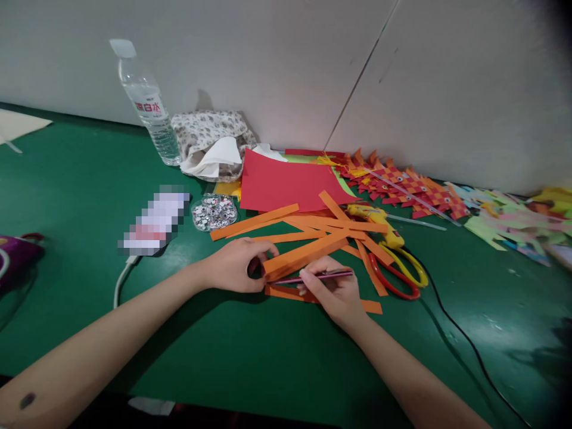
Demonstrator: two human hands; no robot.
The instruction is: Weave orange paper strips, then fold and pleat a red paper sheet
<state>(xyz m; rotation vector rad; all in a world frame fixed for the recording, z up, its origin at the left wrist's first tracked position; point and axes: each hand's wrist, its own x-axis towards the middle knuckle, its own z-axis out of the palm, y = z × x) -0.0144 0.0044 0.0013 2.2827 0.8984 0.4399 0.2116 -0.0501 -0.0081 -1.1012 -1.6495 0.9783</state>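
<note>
My left hand [241, 264] pinches the left end of an orange paper strip [304, 253] between thumb and fingers, above the green table. Inside my right hand [336, 292] is a slim dark pink pen [328, 274], its tip pointing left toward my left fingertips. Another orange strip [286, 292] lies just below the pen and passes under my right hand. Several more orange paper strips [268, 217] are strewn crosswise behind both hands. Whether the pen's tip touches the paper cannot be made out.
Scissors with red and yellow handles [395, 292] and a yellow glue gun [388, 229] lie to the right. Behind are red paper [290, 182], a bag of googly eyes [214, 213], woven paper fish [406, 187] and a water bottle [149, 110]. A cabled phone [156, 220] lies left.
</note>
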